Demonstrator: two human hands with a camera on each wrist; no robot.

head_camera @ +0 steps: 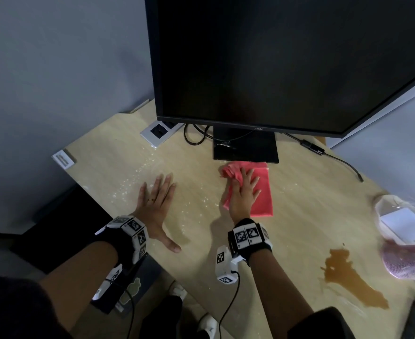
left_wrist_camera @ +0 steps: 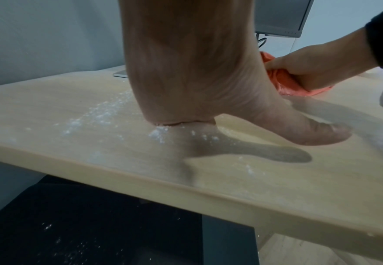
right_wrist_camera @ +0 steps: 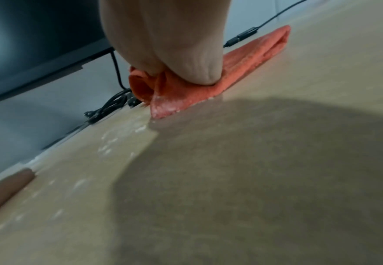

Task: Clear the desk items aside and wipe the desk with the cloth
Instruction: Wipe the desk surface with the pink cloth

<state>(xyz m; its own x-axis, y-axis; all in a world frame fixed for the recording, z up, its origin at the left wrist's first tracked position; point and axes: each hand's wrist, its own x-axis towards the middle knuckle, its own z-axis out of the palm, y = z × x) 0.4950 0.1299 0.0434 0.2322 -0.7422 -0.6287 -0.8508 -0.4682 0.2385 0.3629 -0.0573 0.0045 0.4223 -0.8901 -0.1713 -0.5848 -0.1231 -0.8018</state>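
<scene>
A folded red cloth [head_camera: 262, 194] lies on the light wooden desk [head_camera: 287, 241] just in front of the monitor stand [head_camera: 245, 148]. My right hand [head_camera: 246, 187] presses flat on the cloth's left part with straight, spread fingers, and the cloth bunches up beside the thumb. In the right wrist view the heel of that hand [right_wrist_camera: 170, 44] bears down on the cloth [right_wrist_camera: 242, 66]. My left hand [head_camera: 156, 196] rests flat on the bare desk to the left, fingers spread, holding nothing. White powder [head_camera: 133, 179] is scattered around it, and a brown liquid spill [head_camera: 348, 282] sits near the front right.
A large dark monitor [head_camera: 275, 57] stands at the back with cables and an adapter [head_camera: 314, 148] behind it. A socket panel [head_camera: 158, 132] is set in the desk's back left. A clear bag with white items [head_camera: 402, 223] and a pink mesh thing [head_camera: 407, 263] lie at the right edge.
</scene>
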